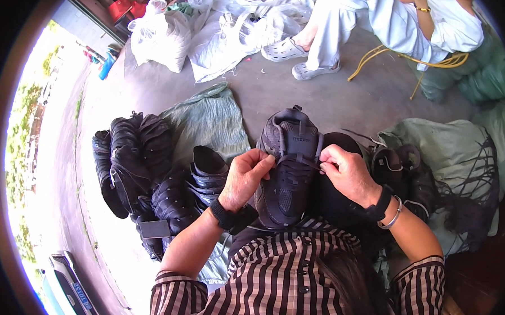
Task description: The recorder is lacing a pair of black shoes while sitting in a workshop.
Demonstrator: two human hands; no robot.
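A black sneaker (pixel 285 201) rests on my lap, its toe toward me and its tongue and heel opening away. My left hand (pixel 246 177) pinches the black shoelace (pixel 298 159) at the left side of the eyelets, thumb and forefinger pressed together. On the opposite side, my right hand (pixel 346 174) grips the lace's other part between thumb and fingertips. The lace runs across the shoe below the tongue. Both wrists wear black bands, and the right one also has a silver bangle. Whether the lace is knotted cannot be made out.
Several black shoes (pixel 129 169) are piled to my left beside a green woven sheet (pixel 212 119). More dark shoes (pixel 417 184) lie at my right on pale green sacking (pixel 467 153). Ahead, a person in white clogs (pixel 312 72) sits on a yellow-framed chair (pixel 387 49), near stuffed white bags (pixel 162 38).
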